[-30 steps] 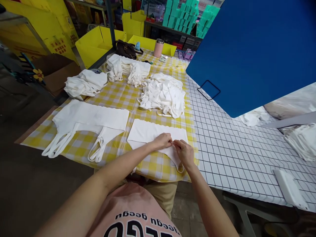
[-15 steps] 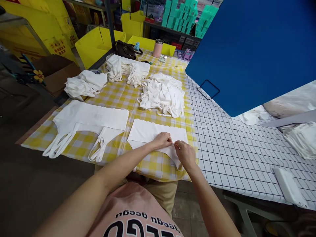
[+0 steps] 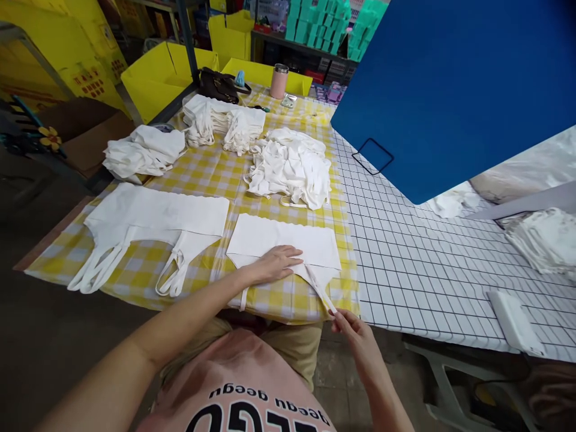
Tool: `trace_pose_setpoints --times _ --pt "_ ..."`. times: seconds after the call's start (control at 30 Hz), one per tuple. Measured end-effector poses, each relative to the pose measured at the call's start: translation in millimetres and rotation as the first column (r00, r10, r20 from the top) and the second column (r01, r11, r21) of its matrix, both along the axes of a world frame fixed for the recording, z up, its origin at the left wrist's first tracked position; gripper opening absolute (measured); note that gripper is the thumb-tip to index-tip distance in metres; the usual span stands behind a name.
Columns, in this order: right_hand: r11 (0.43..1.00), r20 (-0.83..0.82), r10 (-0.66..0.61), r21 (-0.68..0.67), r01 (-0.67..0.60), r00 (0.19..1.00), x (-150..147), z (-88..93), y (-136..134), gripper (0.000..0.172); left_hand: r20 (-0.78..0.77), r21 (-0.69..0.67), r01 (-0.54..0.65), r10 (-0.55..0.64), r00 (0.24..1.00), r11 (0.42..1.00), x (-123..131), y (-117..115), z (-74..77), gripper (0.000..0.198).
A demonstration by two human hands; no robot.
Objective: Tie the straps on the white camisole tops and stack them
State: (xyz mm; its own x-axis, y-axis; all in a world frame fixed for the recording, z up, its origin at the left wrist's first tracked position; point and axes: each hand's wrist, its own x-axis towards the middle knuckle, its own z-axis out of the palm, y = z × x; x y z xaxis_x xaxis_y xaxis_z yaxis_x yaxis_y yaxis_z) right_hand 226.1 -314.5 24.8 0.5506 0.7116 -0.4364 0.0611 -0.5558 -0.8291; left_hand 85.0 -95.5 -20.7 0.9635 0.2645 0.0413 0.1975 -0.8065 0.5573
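White scallop-edged garment [image 3: 272,234] (smooth, thin-strapped) on yellow-checked cloth [image 3: 270,301].

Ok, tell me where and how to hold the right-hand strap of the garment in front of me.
Pinch the strap at its near end, coming from the near right side, as the right hand does. It is narrow and drawn straight toward that side, so a pinch should suit it best; the left hand lies flat over the garment, probably steadying it.

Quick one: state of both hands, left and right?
Left hand: open, laid palm-down on the white garment, nothing gripped.
Right hand: closed, fingers pinching the strap near its end.
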Motion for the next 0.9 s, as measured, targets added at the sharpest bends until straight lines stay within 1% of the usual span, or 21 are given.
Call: trace_pose_setpoints --times 0.1,0.17,0.27,0.37,0.47,0.57,0.67,0.73,0.77,0.83,0.87,0.9 --pt "0.997 -0.105 -0.074 -0.035 0.07 0.992 -4.3 2.9 -11.9 0.05 -0.071 -0.023 -0.01 0.008 0.997 1.0 -6.1 0.2 -0.4 0.04" --pt "0.993 -0.16 -0.113 -0.048 0.106 0.981 -5.5 2.7 -17.0 0.053 -0.103 -0.03 -0.01 0.007 0.995 1.0 -8.0 0.0 2.5 0.041" --pt "0.987 -0.217 -0.158 -0.017 0.158 0.963 -6.1 -4.1 -21.9 0.055 -0.134 -0.036 -0.013 0.008 0.991 0.999 -9.1 -0.5 9.7 0.042" --pt "0.968 -0.218 -0.231 0.05 0.247 0.948 -7.6 -15.7 -25.3 0.054 -0.145 -0.039 -0.02 0.014 0.989 0.999 -7.6 -0.7 15.6 0.041" --pt "0.939 -0.141 -0.306 0.12 0.323 0.942 -11.3 -24.0 -28.1 0.051 -0.118 -0.023 -0.049 0.046 0.992 0.999 -1.6 -1.6 16.0 0.036" --pt "0.942 -0.073 -0.293 0.148 0.301 0.953 -15.2 -27.0 -30.5 0.047 -0.092 0.006 -0.031 0.032 0.995 0.999 8.0 -4.5 11.8 0.038" --pt "0.968 -0.034 -0.218 0.121 0.22 0.975 -14.9 -31.6 -35.0 0.045 -0.11 0.021 0.016 -0.014 0.994 1.0 15.5 -8.0 9.6 0.041" --pt "0.982 0.008 -0.166 0.092 0.165 0.986 -11.6 -38.7 -40.4 0.044 -0.132 0.002 0.017 -0.017 0.991 1.0 15.4 -8.7 11.7 0.041" --pt "0.984 0.042 -0.166 0.077 0.163 0.985 -9.9 -43.2 -43.4 0.043 -0.139 -0.014 0.011 -0.013 0.99 1.0 12.8 -8.2 13.5 0.041" --pt "0.976 0.107 -0.216 0.045 0.212 0.971 -8.6 -52.9 -48.5 0.039 -0.141 -0.039 -0.015 0.01 0.99 0.999 1.1 -5.3 17.3 0.042" --pt "0.974 0.117 -0.228 0.022 0.227 0.967 -10.3 -57.2 -49.4 0.037 -0.136 -0.044 -0.043 0.037 0.99 0.998 -8.0 -3.1 18.7 0.043" --pt "0.978 0.099 -0.207 -0.012 0.209 0.973 -14.4 -60.7 -48.4 0.035 -0.13 -0.042 -0.083 0.077 0.988 0.996 -18.9 -0.6 19.4 0.044"
